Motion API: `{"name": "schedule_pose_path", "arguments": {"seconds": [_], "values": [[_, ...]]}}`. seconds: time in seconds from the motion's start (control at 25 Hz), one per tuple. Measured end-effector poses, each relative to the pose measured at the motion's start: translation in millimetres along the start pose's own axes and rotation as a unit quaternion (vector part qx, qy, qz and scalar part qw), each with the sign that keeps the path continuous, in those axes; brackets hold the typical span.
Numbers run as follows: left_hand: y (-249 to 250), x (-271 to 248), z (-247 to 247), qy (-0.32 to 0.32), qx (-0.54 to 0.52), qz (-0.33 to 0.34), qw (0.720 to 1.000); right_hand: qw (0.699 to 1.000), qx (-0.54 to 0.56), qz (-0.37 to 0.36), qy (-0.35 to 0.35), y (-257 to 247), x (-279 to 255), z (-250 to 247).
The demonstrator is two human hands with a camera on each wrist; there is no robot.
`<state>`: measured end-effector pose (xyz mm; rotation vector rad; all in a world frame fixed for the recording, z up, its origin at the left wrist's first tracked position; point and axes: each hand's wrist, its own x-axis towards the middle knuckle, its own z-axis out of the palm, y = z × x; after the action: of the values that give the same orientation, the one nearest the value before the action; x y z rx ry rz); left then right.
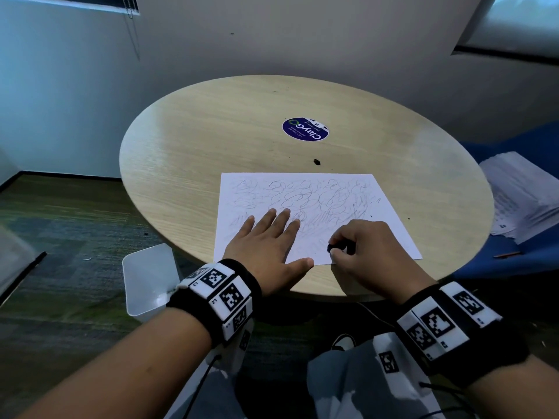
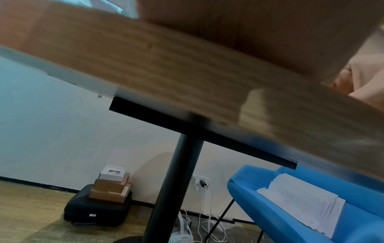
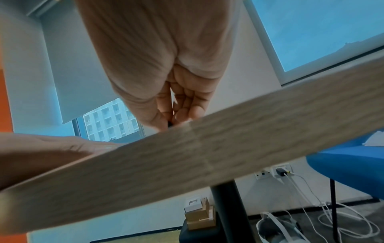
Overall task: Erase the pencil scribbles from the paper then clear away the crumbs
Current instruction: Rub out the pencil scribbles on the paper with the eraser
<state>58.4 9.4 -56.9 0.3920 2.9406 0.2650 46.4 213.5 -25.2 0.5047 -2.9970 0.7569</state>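
Note:
A white paper [image 1: 390, 213] covered in grey pencil scribbles lies on the near half of a round wooden table [image 1: 211, 140]. My left hand [image 1: 269, 240] lies flat on the paper's near-left part, fingers straight and spread, holding it down. My right hand [image 1: 357, 246] is curled at the paper's near edge and pinches a small black eraser [image 1: 334, 247] against the sheet. In the right wrist view the right hand's fingertips [image 3: 182, 115] close on a dark bit at the table edge [image 3: 228, 148]. A few dark crumbs [image 1: 371, 203] lie on the paper's right side.
A dark lump [image 1: 316, 161] sits on the table beyond the paper, near a round blue sticker [image 1: 305, 130]. A white bin [image 1: 148, 279] stands on the floor at the table's near-left. A blue chair [image 1: 514, 261] on the right holds a paper stack [image 1: 526, 195] and a pencil [image 1: 508, 254].

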Motion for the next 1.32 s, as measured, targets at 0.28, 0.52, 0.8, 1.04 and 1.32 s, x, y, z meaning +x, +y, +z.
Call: {"name": "schedule_pose_path", "arguments": {"seconds": [0.28,0.52,0.8,1.04,1.32], "values": [[-1.7,3.3,2.6,0.001,-0.009,-0.004,1.000,0.999,0.010,-0.036,-0.022,-8.8,1.0,4.3],[-1.7,3.3,3.0,0.008,-0.019,-0.005,1.000,1.000,0.008,-0.023,-0.003,-0.1,8.4,1.3],[-0.5,2.5,1.8,0.006,-0.023,-0.006,1.000,1.000,0.007,-0.007,0.001,3.6,13.8,-4.2],[-0.7,2.5,1.9,0.006,-0.025,-0.009,1.000,1.000,-0.005,-0.007,-0.006,-0.2,17.4,-3.5],[-0.6,2.9,2.4,0.007,-0.021,-0.008,1.000,1.000,-0.009,-0.017,-0.019,-2.0,19.5,-2.3]]}}
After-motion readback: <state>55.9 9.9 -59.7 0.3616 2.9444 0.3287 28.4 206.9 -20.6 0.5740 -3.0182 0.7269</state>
